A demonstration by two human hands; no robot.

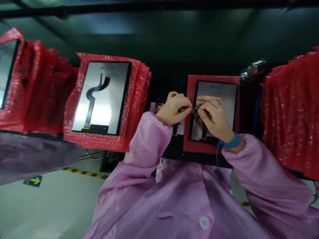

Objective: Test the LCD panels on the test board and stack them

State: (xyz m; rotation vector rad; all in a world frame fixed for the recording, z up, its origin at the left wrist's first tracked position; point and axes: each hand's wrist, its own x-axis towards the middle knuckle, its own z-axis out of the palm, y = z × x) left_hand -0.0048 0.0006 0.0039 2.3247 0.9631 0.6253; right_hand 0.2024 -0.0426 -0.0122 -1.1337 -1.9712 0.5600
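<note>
A display panel [225, 99] with a silvery back and black edge lies on a red bubble-wrap sheet [189, 147]. Over its left edge, my right hand [213, 116] pinches the dark end of a flex cable [195, 110] between thumb and fingers. My left hand [175, 108] meets it from the left, thumb and fingertips closed right at the cable's tip. What the left fingers grip is too small to make out. Partly under my left hand is a small fixture [176, 128] with light and dark parts. A blue band [231, 141] circles my right wrist.
To the left, another panel [102, 96] with a curved black flex cable tops a stack of red bubble-wrap bags [136, 99]. More red bags stand at far left [47, 89] and right [294, 113]. A shiny metal object [253, 69] lies behind. Another person's sleeve [35, 154] shows at left.
</note>
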